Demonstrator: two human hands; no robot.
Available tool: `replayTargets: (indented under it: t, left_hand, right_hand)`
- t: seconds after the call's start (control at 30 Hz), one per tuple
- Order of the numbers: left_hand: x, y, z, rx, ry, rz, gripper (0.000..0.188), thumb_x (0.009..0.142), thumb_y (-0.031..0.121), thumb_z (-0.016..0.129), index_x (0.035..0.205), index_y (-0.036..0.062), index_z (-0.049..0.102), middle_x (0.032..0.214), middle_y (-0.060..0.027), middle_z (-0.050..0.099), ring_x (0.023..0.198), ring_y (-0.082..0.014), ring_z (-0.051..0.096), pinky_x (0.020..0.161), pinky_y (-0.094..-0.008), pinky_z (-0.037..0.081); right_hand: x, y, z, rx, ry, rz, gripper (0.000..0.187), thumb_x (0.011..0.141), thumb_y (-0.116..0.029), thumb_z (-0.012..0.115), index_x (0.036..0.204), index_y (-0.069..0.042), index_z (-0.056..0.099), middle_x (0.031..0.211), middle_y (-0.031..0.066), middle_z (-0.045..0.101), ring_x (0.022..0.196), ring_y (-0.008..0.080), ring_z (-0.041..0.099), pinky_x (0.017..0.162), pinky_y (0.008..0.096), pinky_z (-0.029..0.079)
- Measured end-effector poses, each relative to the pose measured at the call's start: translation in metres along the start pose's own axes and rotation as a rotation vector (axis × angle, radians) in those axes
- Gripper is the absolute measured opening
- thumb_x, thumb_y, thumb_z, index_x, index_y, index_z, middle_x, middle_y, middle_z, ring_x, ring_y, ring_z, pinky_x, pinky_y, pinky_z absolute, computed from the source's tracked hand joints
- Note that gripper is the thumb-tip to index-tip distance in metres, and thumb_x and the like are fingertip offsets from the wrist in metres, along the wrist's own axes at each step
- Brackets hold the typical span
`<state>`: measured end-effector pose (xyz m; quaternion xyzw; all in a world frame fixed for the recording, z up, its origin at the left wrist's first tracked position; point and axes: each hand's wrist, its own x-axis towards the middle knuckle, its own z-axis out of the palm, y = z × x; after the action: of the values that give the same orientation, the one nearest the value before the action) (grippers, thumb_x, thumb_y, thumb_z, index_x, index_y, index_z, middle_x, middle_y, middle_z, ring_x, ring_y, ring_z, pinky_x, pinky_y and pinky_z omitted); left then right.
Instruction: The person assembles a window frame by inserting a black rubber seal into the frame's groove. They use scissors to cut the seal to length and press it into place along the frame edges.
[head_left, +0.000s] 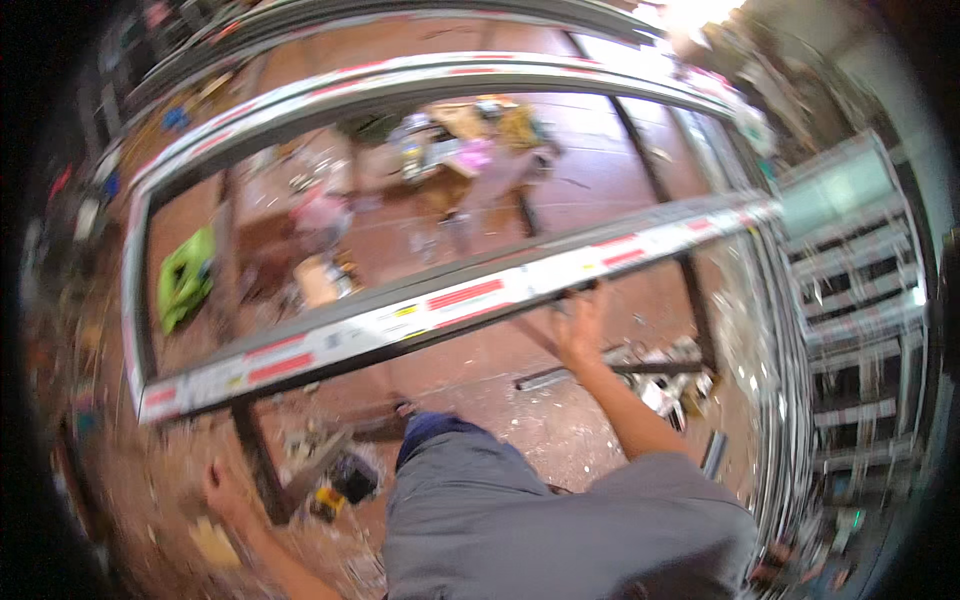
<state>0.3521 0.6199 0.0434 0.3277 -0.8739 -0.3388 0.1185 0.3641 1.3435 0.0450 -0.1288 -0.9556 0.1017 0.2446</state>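
A large rectangular metal frame (465, 300), like a window frame with white film and red marks along its faces, lies across dark supports in front of me. My right hand (578, 330) is at the lower edge of its near bar, the fingers curled against that edge and partly hidden there. Away to the left, below the frame's near left corner, my left hand (228, 492) hangs in the air, touching nothing that I can see. Motion blur smears its fingers.
Dark stand legs (262, 465) rise from the littered reddish floor (540, 425). A green bag (186, 280) lies beyond the near bar at left. Long metal profiles (775, 350) run along the right, beside stacked frames (850, 300). A yellow-and-black tool (328, 500) is near my feet.
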Motion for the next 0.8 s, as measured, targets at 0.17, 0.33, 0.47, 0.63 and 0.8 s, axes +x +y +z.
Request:
replayTargets:
  t: [0.17, 0.33, 0.47, 0.63, 0.8]
  left_hand:
    - [0.067, 0.012, 0.021, -0.305, -0.099, -0.378, 0.047, 0.103, 0.045, 0.058, 0.136, 0.0113, 0.062, 0.102, -0.0041, 0.070, 0.048, -0.0089, 0.036, 0.043, -0.0288, 0.029]
    - [0.110, 0.000, 0.051, -0.371, -0.208, -0.119, 0.045, 0.103, 0.045, 0.059, 0.133, 0.0106, 0.064, 0.091, -0.0028, 0.071, 0.048, -0.0086, 0.038, 0.043, -0.0270, 0.029]
    - [0.124, -0.013, 0.051, -0.400, -0.131, 0.327, 0.034, 0.104, 0.034, 0.062, 0.122, 0.0056, 0.067, 0.090, -0.0048, 0.071, 0.047, -0.0069, 0.039, 0.041, -0.0274, 0.028]
    - [0.144, -0.002, 0.046, -0.277, 0.003, 0.538, 0.028, 0.101, 0.023, 0.067, 0.113, -0.0012, 0.068, 0.089, -0.0089, 0.070, 0.066, -0.0140, 0.059, 0.060, -0.0268, 0.046]
    - [0.142, 0.016, 0.028, -0.280, -0.378, 0.458, 0.019, 0.099, 0.013, 0.067, 0.108, -0.0037, 0.069, 0.094, -0.0075, 0.068, 0.084, -0.0160, 0.062, 0.077, -0.0281, 0.051]
  right_hand:
    - [-0.007, -0.012, -0.005, -0.062, 0.077, 0.313, 0.037, 0.094, -0.030, 0.067, 0.120, -0.005, 0.060, 0.155, 0.0396, 0.032, 0.144, 0.0534, 0.034, 0.117, 0.0615, 0.028]
    - [0.002, -0.038, 0.008, -0.045, 0.184, 0.537, 0.038, 0.092, -0.033, 0.067, 0.119, -0.007, 0.057, 0.159, 0.0294, 0.036, 0.146, 0.0461, 0.036, 0.115, 0.0602, 0.031]
    - [0.009, -0.060, -0.004, 0.118, 0.208, 0.635, 0.043, 0.093, -0.028, 0.068, 0.126, -0.005, 0.051, 0.161, 0.0272, 0.033, 0.146, 0.0477, 0.035, 0.113, 0.0595, 0.035]
    - [0.012, -0.062, 0.006, 0.126, 0.342, 0.698, 0.050, 0.093, -0.029, 0.068, 0.131, -0.003, 0.049, 0.158, 0.0259, 0.038, 0.141, 0.0443, 0.043, 0.108, 0.0589, 0.040]
    - [0.023, -0.063, -0.010, 0.171, 0.141, 1.059, 0.040, 0.097, -0.038, 0.058, 0.116, -0.002, 0.061, 0.123, 0.0269, 0.066, 0.114, 0.0449, 0.064, 0.095, 0.0590, 0.049]
